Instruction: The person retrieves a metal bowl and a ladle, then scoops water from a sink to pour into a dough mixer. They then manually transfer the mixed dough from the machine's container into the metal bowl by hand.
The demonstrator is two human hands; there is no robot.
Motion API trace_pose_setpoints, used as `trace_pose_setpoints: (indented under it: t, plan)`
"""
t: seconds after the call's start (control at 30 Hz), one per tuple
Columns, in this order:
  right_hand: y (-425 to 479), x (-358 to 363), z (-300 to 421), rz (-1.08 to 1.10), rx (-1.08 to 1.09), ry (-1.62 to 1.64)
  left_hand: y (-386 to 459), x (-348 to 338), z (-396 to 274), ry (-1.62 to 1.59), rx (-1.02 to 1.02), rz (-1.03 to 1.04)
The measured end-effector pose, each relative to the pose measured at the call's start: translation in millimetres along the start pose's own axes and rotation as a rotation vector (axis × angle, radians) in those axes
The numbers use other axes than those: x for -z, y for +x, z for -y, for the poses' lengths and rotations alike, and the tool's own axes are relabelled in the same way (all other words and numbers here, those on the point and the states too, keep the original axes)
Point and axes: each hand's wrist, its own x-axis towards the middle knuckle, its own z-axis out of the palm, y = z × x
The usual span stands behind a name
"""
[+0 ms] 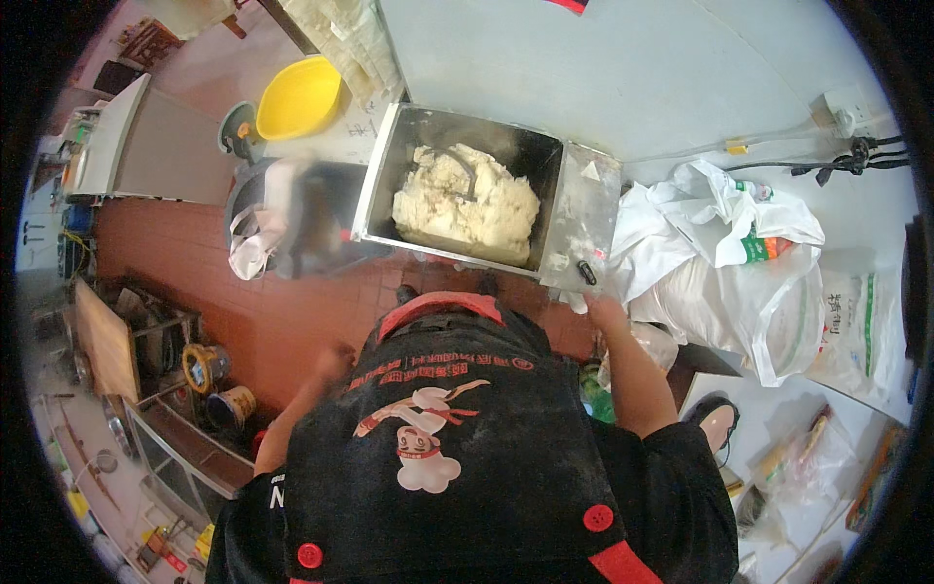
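Note:
A large mass of pale dough [474,208] lies in the rectangular metal bowl of a dough mixer [376,171], with a curved metal mixing arm [465,171] partly sunk in it. My right hand [604,310] is at the front edge of the mixer's flat metal housing [580,212], near a small black switch [587,273]; its fingertips are partly hidden and I cannot tell whether it holds anything. Blurred, my left hand [339,361] hangs low beside my black apron [452,409], over the floor; its fingers are too unclear to read.
Left of the mixer stands a grey bin [244,197] with a pale cloth [257,241] over it. A yellow basin [299,98] is behind. White plastic sacks [715,292] crowd the right. A shelf rack [175,452] with buckets [232,406] stands at left.

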Motion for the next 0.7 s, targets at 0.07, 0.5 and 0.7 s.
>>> trace_pose_setpoints:
  t: [0.07,0.5,0.7]
  plan:
    - [-13,38,32,0.047,0.038,-0.029,-12,7,-19,0.032,-0.006,-0.004]
    - [37,33,40,0.125,0.03,-0.191,-56,14,-56,0.012,0.207,-0.073]
    - [73,-1,4,0.117,0.175,-0.109,-19,-14,19,-0.184,0.157,0.002]
